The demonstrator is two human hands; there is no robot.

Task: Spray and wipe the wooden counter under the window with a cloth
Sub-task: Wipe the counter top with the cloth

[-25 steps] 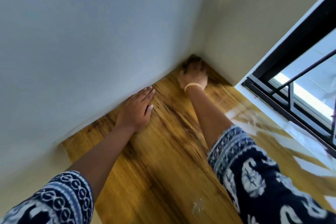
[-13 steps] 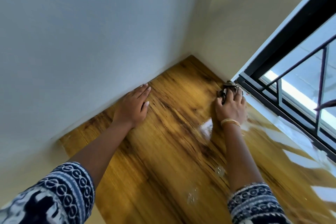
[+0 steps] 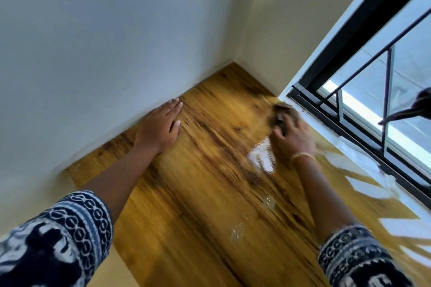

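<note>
Since a second ago, the right hand (image 3: 292, 135) has swept out of the far corner of the table (image 3: 210, 193) and across to the window (image 3: 373, 100) side; over the last half second it has stayed near the window frame. The left hand (image 3: 161, 124) has kept its place by the wall (image 3: 105, 53).

Two bare forearms reach forward over a glossy wooden table set into a corner. Both wear patterned navy and white sleeves pushed up toward the elbow.

The left hand lies flat, palm down, fingers straight and close together, resting on the wood just beside the wall on the left.

The right hand is blurred by motion. Its fingers curl over a small dark cloth (image 3: 283, 113), pressing it onto the table right next to the lower left corner of the black window frame. The cloth shows only as a dark bunch past the fingertips. A thin gold bangle (image 3: 302, 155) circles that wrist.

A wet, shiny patch (image 3: 262, 158) sits on the wood just left of the right wrist. Two smaller clusters of droplets (image 3: 235, 233) lie nearer the viewer.

Bright bands of sunlight fall across the table along the window side.
</note>
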